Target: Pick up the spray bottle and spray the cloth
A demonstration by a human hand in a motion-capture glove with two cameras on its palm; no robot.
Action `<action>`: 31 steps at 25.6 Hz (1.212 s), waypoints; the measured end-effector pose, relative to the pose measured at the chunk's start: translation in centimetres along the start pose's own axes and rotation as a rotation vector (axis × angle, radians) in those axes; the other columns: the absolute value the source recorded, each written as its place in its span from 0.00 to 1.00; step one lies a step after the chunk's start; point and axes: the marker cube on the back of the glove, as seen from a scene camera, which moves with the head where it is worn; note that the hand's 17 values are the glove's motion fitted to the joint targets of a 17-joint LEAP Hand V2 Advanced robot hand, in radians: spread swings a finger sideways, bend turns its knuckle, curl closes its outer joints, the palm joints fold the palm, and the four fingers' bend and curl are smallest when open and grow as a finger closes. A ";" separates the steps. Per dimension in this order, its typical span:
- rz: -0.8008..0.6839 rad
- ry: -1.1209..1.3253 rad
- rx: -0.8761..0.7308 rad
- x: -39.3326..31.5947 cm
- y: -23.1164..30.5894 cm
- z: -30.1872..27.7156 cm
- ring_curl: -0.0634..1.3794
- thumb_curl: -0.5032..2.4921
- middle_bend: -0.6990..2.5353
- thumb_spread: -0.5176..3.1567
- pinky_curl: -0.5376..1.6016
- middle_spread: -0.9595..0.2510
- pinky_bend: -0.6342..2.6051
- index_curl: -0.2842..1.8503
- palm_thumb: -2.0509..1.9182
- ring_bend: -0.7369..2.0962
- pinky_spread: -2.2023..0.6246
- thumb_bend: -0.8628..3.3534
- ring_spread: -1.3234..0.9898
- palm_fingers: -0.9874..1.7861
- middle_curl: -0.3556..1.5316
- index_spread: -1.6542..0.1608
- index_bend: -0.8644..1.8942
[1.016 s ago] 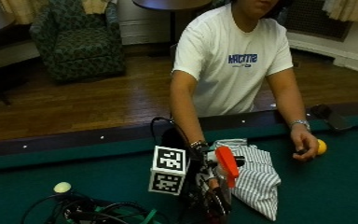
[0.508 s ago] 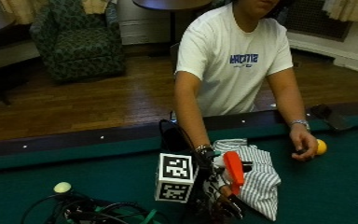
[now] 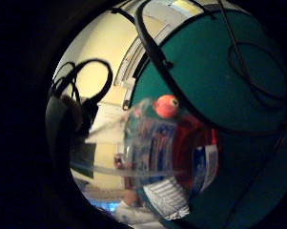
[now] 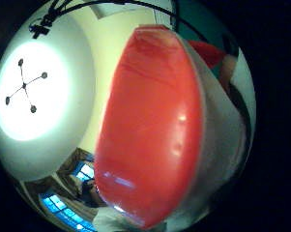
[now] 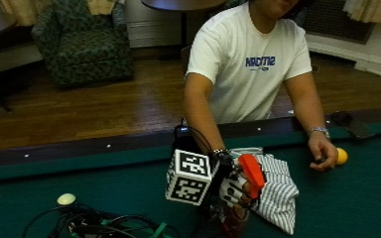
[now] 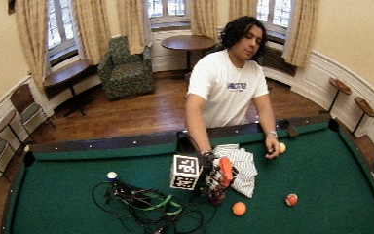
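A: Spray bottle (image 5: 240, 198) — where is it?
B: Above the green bench (image 5: 349, 208), upright in the gloved right hand (image 5: 232, 188), whose fingers curl round its neck under the orange trigger head (image 5: 250, 170). The striped cloth (image 5: 274, 191) lies just beside it.
A: Handling?
B: Probably rigid plastic, fairly light, maybe slick at the label — the neck is the sensible hold, 1 finger on the trigger.
A: Looks?
B: Clear body, reddish contents, blue-and-white label (image 3: 155, 148).
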 end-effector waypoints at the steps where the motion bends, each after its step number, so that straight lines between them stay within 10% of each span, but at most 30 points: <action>1: -0.014 0.016 -0.010 -0.4 0.1 -0.1 0.33 0.33 0.35 0.34 0.43 0.62 0.32 0.29 0.75 0.48 0.70 0.21 0.48 0.86 0.44 0.75 0.39; 31: -0.134 0.083 -0.611 -18.8 7.8 -6.6 0.39 0.40 0.39 0.23 0.46 0.62 0.35 0.38 0.76 0.52 0.67 0.20 0.48 0.85 0.49 0.77 0.47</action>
